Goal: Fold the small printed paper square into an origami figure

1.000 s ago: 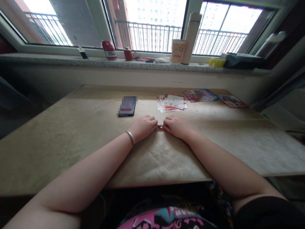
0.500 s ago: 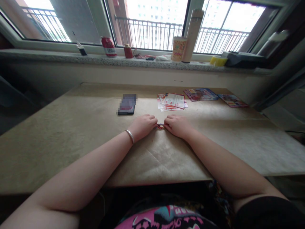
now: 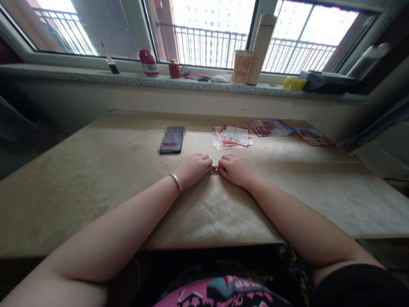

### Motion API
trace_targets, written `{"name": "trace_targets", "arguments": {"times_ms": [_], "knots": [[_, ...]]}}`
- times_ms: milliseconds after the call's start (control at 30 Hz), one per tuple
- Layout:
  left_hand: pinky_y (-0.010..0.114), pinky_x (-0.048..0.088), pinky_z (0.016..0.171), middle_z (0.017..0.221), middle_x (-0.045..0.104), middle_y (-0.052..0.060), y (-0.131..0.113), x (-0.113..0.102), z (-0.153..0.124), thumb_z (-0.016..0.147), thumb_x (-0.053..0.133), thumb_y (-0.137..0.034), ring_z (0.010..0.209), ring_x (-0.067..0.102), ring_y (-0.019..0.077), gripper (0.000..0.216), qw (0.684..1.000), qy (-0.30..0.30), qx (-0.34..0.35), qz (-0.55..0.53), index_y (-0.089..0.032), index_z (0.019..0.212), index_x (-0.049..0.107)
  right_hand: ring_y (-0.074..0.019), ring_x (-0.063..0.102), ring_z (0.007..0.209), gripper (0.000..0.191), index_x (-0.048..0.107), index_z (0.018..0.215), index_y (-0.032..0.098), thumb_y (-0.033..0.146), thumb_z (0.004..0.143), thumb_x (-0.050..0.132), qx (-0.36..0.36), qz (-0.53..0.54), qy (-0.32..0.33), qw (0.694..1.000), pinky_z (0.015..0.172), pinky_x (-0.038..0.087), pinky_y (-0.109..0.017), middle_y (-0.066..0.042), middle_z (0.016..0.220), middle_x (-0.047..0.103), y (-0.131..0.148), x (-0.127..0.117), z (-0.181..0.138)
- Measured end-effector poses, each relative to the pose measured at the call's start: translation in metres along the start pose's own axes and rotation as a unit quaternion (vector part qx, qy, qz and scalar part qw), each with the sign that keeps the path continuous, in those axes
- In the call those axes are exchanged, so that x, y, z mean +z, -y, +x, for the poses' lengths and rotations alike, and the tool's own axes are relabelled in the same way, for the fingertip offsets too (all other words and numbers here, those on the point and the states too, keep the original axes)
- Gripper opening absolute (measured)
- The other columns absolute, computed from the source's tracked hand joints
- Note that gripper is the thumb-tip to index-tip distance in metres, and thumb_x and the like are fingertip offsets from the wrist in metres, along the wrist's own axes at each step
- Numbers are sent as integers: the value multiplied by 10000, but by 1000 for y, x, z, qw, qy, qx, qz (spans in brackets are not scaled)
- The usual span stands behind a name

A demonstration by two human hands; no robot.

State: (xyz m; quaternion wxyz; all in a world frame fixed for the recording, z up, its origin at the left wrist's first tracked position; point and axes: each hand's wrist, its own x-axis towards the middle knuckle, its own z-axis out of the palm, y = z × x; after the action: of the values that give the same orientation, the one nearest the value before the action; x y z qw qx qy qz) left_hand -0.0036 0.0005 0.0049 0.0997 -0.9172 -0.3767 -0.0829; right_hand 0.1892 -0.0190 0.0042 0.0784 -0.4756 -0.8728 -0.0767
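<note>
My left hand (image 3: 194, 167) and my right hand (image 3: 238, 169) rest on the table, close together with curled fingers. Between them they pinch the two ends of a small colourful card-like piece (image 3: 215, 169); most of it is hidden by the fingers, so its exact kind is unclear. Just beyond my hands lies a loose pile of red-and-white printed cards (image 3: 234, 135). A dark phone-like slab (image 3: 173, 140), partly blurred out, lies beyond my left hand.
Colourful printed packs or cards (image 3: 273, 127) lie at the back right, with another stack (image 3: 315, 137) beside them. On the windowsill (image 3: 128, 79) stand a red-and-white can (image 3: 149, 64), a patterned paper cup (image 3: 242, 67), a tall tube (image 3: 260, 51) and a yellow tape roll (image 3: 294, 83).
The view has shifted very slightly. Both hands stay in the same place on the table, still gripping the small colourful piece.
</note>
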Motion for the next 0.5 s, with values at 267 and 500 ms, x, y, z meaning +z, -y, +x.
{"name": "trace_targets", "arguments": {"times_ms": [267, 500], "knots": [[272, 439, 687, 891, 622, 63, 3, 2, -1, 933, 438, -340, 830, 580, 179, 250, 1000, -4, 5, -3, -169, 858, 604, -190, 576, 886, 262, 643, 924, 188, 321, 932, 417, 9, -9, 10, 1000, 692, 361, -286, -68, 963, 656, -5, -3, -3], [277, 435, 674, 896, 624, 60, 3, 1, -1, 933, 432, -343, 824, 580, 182, 254, 1000, -2, 9, 8, -170, 855, 601, -188, 574, 893, 260, 643, 914, 192, 324, 931, 421, 9, -1, 6, 1000, 705, 362, -284, -65, 955, 657, -6, -2, -3]]}}
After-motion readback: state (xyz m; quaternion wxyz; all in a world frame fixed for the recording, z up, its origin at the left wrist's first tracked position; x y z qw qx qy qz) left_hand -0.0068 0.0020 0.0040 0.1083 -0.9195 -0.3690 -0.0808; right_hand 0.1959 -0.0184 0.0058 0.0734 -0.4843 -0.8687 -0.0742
